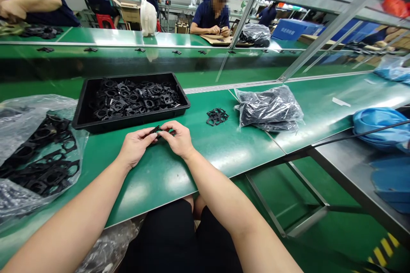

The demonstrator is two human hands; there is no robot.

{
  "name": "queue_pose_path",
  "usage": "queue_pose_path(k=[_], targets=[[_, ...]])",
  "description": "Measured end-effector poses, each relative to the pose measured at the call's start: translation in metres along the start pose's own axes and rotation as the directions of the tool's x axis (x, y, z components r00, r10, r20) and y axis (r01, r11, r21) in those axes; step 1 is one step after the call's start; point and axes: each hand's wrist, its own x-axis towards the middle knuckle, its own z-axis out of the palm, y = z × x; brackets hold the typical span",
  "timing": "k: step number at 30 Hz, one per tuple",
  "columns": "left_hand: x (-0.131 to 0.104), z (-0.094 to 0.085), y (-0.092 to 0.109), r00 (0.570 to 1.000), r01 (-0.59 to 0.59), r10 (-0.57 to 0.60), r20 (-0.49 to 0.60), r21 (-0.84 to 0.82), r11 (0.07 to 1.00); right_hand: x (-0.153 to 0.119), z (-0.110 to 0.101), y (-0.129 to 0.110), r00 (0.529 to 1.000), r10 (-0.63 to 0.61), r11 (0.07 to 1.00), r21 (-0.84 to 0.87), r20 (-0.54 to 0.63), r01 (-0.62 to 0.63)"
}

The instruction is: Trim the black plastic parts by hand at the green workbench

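Note:
Both hands meet over the green tabletop, just in front of a black tray heaped with black plastic parts. My left hand pinches a small black plastic part between thumb and fingers. From the other side, my right hand grips the same part with thumb and forefinger. Fingers cover most of it, so its full shape is hidden. A small cluster of flat black ring-shaped parts lies on the table to the right of my right hand.
At the left lies an open clear plastic bag of black parts. A filled plastic bag sits at the right, with a blue bundle beyond. Small black parts dot the belt behind the tray. Several people work across the line.

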Motion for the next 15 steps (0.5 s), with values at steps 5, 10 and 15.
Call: queue_pose_path(k=[5,10,15], targets=[[-0.0020,0.0018,0.0020,1.000,0.003,-0.003,0.014,0.017,1.000,0.0007,-0.0008,-0.0019,0.997,-0.076,0.997,-0.015,-0.014,0.076],[-0.0021,0.0010,0.0014,1.000,-0.005,0.005,0.002,0.041,0.999,0.0014,-0.0020,-0.0014,0.997,-0.071,0.997,-0.042,0.023,0.072],[-0.0001,-0.0029,-0.0026,0.995,-0.099,0.098,0.012,0.149,0.984,0.0009,-0.0015,-0.0007,0.998,-0.057,0.997,-0.044,0.030,0.058]])
